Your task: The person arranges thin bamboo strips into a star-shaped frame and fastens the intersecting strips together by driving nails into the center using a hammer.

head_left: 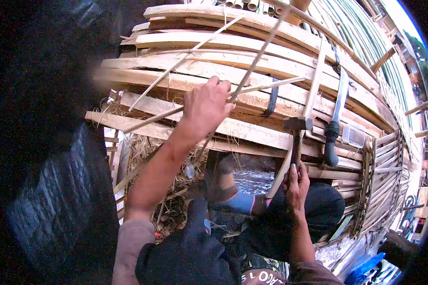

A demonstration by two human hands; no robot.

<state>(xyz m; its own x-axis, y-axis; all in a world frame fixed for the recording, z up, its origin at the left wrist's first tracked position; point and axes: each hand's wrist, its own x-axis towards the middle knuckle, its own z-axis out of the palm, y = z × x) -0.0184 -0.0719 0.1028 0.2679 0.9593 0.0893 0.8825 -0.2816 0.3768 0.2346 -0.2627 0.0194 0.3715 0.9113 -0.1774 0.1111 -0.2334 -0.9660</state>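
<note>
My left hand [207, 109] is closed with its fingers curled around a thin wooden stick [259, 54], which slants up to the right and is blurred. Another thin stick [276, 84] passes beneath the same hand across the planks. In my right hand [296, 185] is the handle of a hammer [297, 124], its dark head raised at the edge of the plank bench [257, 130]. A dark flat metal piece [273, 95] lies on the planks between my hands. To the right of the hammer rests a machete [338, 107] with a black-wrapped handle.
Beside the machete handle sits a clear plastic box [354, 136]. A slatted wooden rack [387, 166] stands at the right, with long poles [361, 45] behind. Fibrous shavings [176, 185] lie below the bench. Black sheeting [62, 190] hangs at the left.
</note>
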